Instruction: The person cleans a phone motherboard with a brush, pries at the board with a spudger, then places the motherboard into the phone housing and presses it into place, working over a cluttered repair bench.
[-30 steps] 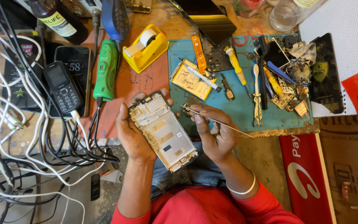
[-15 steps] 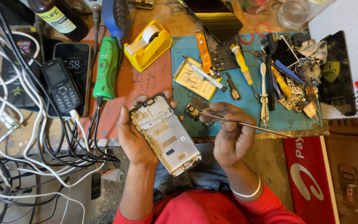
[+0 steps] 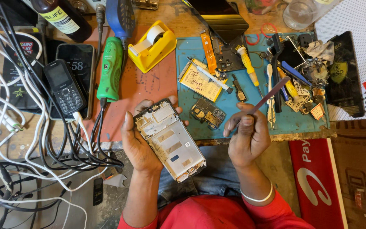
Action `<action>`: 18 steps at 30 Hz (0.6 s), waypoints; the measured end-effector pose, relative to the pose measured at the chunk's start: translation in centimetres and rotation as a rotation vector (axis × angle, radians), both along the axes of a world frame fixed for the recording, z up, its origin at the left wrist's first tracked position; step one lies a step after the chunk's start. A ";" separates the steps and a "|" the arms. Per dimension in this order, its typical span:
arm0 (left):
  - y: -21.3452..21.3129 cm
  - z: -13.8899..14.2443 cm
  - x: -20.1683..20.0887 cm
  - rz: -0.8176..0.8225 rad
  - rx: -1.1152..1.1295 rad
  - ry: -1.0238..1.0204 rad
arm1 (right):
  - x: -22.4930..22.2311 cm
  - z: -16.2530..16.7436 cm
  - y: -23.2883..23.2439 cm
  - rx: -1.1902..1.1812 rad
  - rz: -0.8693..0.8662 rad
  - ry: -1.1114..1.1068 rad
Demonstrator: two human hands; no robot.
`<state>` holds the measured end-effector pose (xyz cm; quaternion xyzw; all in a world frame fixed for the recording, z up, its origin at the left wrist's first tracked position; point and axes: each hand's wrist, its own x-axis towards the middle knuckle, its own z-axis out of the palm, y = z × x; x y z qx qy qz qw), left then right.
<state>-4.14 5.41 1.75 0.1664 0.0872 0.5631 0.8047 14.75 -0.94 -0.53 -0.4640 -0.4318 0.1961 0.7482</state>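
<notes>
Left hand (image 3: 138, 142) cups opened phone frame (image 3: 169, 139) w/ fingers curled; right hand (image 3: 247, 138) pinches thin tool (image 3: 267, 96).

The phone frame (image 3: 169, 139) sits at the frame's centre, lying in the left hand (image 3: 138, 142), over the bench edge. Right of it, the right hand (image 3: 247, 138) holds a thin tool (image 3: 264, 99) that slants toward the upper right. Between and above the hands, a circuit board (image 3: 208, 113) lies on the mat (image 3: 238, 123). A tape dispenser (image 3: 152, 45) stands at upper centre, with a screwdriver (image 3: 110, 70) to its left. Further left, a keypad phone (image 3: 65, 87) rests on another handset, beside cables (image 3: 9, 114) filling the left side.
</notes>
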 end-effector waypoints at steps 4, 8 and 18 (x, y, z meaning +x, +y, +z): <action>0.1 0.1 0.1 -0.017 0.006 -0.017 | 0.2 0.1 -0.1 -0.079 -0.037 -0.086; 0.2 0.3 0.2 -0.016 0.003 -0.018 | 0.0 0.5 0.1 -0.031 -0.018 -0.078; 1.5 0.6 2.3 -0.081 -0.027 -0.083 | -0.3 0.3 0.1 0.083 -0.002 0.033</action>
